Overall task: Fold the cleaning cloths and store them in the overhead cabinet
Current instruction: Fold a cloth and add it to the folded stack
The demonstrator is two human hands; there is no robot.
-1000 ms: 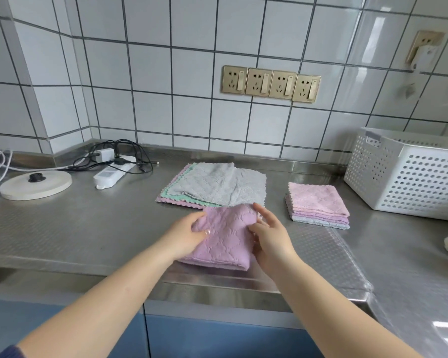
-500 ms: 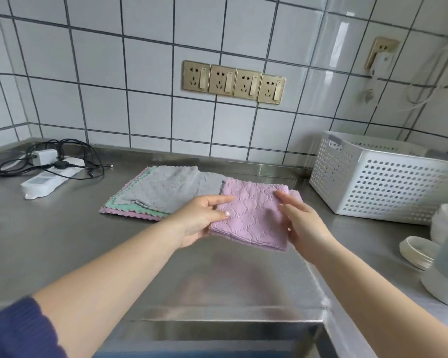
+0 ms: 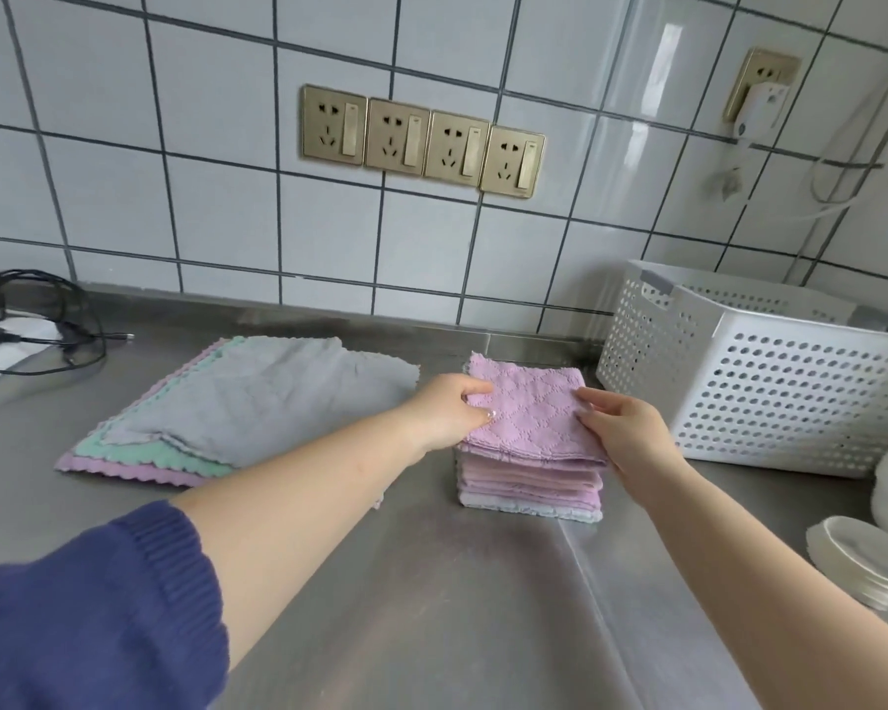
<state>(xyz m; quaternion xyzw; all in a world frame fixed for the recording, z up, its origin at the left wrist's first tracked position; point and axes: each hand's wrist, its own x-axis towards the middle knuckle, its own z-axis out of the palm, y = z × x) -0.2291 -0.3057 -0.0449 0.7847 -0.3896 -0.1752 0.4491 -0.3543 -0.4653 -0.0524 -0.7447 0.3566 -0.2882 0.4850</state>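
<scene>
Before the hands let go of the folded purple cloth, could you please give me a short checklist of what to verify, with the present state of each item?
1. Folded purple cloth sits on the folded stack: ok, it lies on top.
2. Edges square with the stack: not ok, the near edge overhangs slightly on the right.
3. Left hand and right hand hold the cloth's two sides: ok, each pinches an edge.
4. Stack stands clear of the white basket: ok, a gap shows.
5. Unfolded cloths remain to fold: ok, a flat pile lies left of the stack.
6. Overhead cabinet ready: cannot tell, out of view.
</scene>
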